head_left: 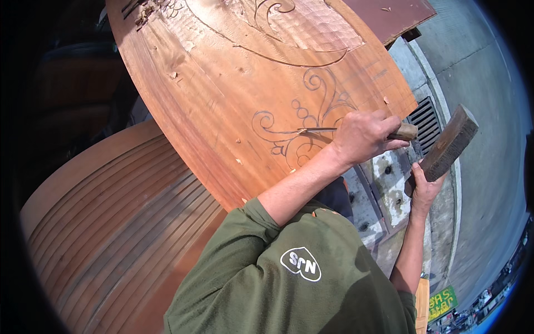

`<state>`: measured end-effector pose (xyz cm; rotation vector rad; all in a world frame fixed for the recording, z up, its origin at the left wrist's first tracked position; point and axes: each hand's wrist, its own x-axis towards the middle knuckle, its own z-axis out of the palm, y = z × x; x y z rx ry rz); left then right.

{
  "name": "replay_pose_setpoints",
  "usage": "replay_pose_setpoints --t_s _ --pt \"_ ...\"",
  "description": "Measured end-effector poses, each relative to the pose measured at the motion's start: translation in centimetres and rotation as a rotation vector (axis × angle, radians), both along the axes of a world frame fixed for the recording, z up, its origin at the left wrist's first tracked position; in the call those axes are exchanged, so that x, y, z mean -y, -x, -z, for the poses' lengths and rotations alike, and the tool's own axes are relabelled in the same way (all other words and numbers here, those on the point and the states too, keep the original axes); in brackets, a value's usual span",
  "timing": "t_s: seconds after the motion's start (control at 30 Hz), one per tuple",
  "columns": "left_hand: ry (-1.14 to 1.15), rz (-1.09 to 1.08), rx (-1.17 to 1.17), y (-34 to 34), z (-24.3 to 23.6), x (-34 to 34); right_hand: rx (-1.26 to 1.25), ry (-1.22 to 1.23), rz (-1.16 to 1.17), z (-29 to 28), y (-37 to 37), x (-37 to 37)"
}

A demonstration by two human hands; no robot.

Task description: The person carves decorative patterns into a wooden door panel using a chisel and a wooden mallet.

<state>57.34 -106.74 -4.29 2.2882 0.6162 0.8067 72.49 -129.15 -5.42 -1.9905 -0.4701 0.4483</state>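
My left hand [361, 136] is closed around a wood chisel [404, 132]. Its wooden handle sticks out to the right of my fist, and the thin blade points left, lying low over the wooden panel [217, 122]. The blade's tip meets the dark drawn outline of a scroll pattern [308, 114] on the panel. In my right hand [426, 188] is a wooden mallet [451, 142], a thick block gripped at its lower end. It is raised to the right of the chisel handle, apart from it.
Carved scrolls and a textured hollow [317, 28] cover the panel's far end, with wood shavings [143, 15] at far left. Slatted brown woodwork [117, 217] stands at lower left. Beyond the panel's right edge are a floor grate [425, 123] and concrete ground [489, 100].
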Motion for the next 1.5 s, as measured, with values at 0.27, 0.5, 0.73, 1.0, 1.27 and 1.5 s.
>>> replay_pose_setpoints --t_s 0.27,0.5,0.73,1.0,1.27,1.5 --pt "-0.013 -0.013 0.007 0.4 -0.1 -0.5 0.082 0.124 -0.247 -1.7 2.9 -2.6" --pt "-0.048 -0.024 0.029 0.3 -0.6 -0.6 -0.205 -0.304 0.050 -1.6 2.6 -3.0" --pt "-0.039 -0.043 0.003 0.6 -0.3 -0.8 -0.047 -0.017 -0.045 -2.3 0.1 -2.6" --pt "-0.066 -0.052 -0.011 1.2 -1.0 -0.9 0.141 0.108 -0.295 -2.9 2.3 -3.2" --pt "-0.014 -0.026 0.017 1.4 -1.0 -1.0 -0.037 0.081 -0.233 -1.8 5.1 -2.5" --pt "-0.030 -0.008 -0.009 1.8 -1.1 -0.9 -0.277 -0.382 0.176 -3.2 3.4 -3.7"
